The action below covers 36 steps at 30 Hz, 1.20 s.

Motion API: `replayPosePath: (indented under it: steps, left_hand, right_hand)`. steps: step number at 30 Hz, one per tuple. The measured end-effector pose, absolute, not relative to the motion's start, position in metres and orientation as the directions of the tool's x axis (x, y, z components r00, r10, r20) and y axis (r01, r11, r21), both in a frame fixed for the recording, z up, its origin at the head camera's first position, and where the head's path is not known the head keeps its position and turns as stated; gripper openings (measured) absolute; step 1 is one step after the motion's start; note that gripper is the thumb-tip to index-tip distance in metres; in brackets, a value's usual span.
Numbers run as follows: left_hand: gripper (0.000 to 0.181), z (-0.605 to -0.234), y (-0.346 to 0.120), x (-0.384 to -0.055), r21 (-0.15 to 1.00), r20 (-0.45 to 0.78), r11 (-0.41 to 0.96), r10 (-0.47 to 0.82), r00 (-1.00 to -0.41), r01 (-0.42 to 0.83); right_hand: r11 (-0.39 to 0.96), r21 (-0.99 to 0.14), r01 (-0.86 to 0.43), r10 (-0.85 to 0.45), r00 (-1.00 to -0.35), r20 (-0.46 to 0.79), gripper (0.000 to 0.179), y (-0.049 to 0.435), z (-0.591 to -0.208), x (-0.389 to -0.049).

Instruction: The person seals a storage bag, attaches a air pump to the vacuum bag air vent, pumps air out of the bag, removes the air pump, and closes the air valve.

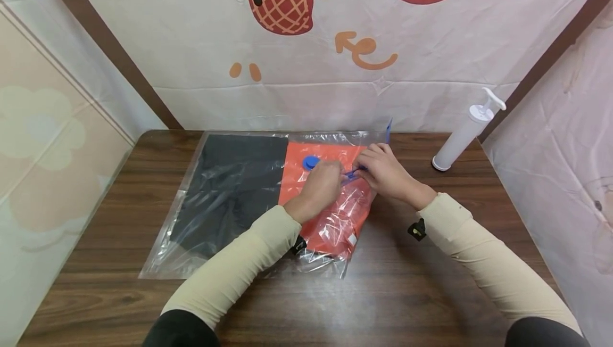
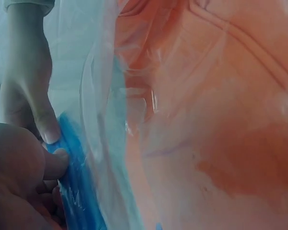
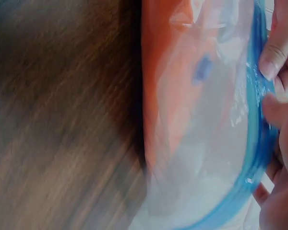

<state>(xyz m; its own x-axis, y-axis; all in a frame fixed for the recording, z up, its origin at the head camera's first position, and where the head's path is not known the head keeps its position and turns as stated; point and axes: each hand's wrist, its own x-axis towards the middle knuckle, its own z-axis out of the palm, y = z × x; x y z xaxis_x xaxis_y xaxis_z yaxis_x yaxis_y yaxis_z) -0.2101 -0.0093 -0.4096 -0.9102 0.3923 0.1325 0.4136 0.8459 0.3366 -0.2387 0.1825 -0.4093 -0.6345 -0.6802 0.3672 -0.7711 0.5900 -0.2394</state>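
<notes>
A clear vacuum storage bag lies on the table with dark cloth and orange cloth inside. Its blue zip seal is pinched by both hands, close together over the bag's right end. My left hand grips the seal between thumb and curled fingers. Just to its right, my right hand pinches the same strip. The right wrist view shows the seal curving down from the fingers. A round blue valve sits on the bag above the left hand.
A white hand pump stands tilted at the table's back right, handle up. The brown wooden table ends at the back against a printed cloth backdrop. More cloth hangs at both sides.
</notes>
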Motion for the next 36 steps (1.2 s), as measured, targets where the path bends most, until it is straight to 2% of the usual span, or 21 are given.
replayPosePath:
  steps: [5, 9, 14, 18, 26, 36]
  left_hand:
    - [0.015, -0.406, -0.008, -0.210, 0.324, 0.129, 0.852, 0.389, -0.912, 0.410]
    - [0.016, -0.406, -0.009, -0.208, 0.349, 0.096, 0.860, 0.363, -0.927, 0.372]
    - [0.017, -0.407, -0.010, -0.206, 0.383, 0.099, 0.849, 0.353, -0.930, 0.363]
    - [0.017, -0.406, -0.010, -0.205, 0.386, 0.107, 0.850, 0.344, -0.933, 0.358]
    - [0.017, -0.405, -0.011, -0.203, 0.397, 0.074, 0.855, 0.333, -0.940, 0.334]
    - [0.020, -0.404, -0.013, -0.202, 0.365, 0.086, 0.873, 0.313, -0.946, 0.323]
  right_hand:
    - [0.646, -0.185, -0.740, -0.653, -0.662, 0.367, 0.009, 0.177, -0.411, -0.237]
    - [0.621, -0.257, -0.741, -0.670, -0.671, 0.318, 0.007, 0.181, -0.404, -0.243]
    - [0.539, -0.322, -0.778, -0.728, -0.623, 0.288, 0.007, 0.195, -0.396, -0.257]
    - [0.528, -0.311, -0.790, -0.749, -0.606, 0.268, 0.007, 0.202, -0.390, -0.262]
    - [0.585, -0.291, -0.757, -0.730, -0.648, 0.217, 0.006, 0.202, -0.387, -0.259]
    - [0.606, -0.185, -0.774, -0.722, -0.632, 0.281, 0.010, 0.193, -0.399, -0.253]
